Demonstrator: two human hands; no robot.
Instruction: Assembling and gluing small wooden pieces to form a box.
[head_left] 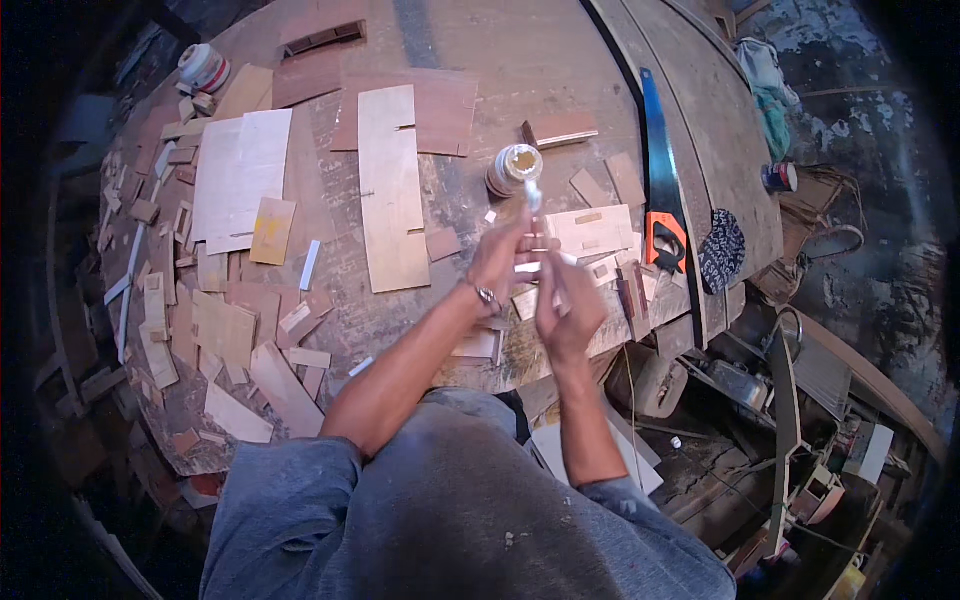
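Observation:
My left hand (500, 265) grips a brush (533, 198), blurred by motion, its white-smeared tip just below the mouth of an open glue jar (505, 178). My right hand (568, 315), also blurred, is closed just below and right of it, around something pale that I cannot make out clearly. Beside and beneath my hands lie a light wooden piece with slots (598, 222), narrow wood strips and a dark reddish block (632, 300). A small white bit (490, 216) sits left of the brush.
A handsaw (660, 160) and a patterned cloth pad (722, 250) lie at the right. Notched boards (385, 190), pale sheets (245, 170), many offcuts (225, 330) and a white tub (204, 68) cover the left of the bench (560, 70). Clutter surrounds the bench's right edge.

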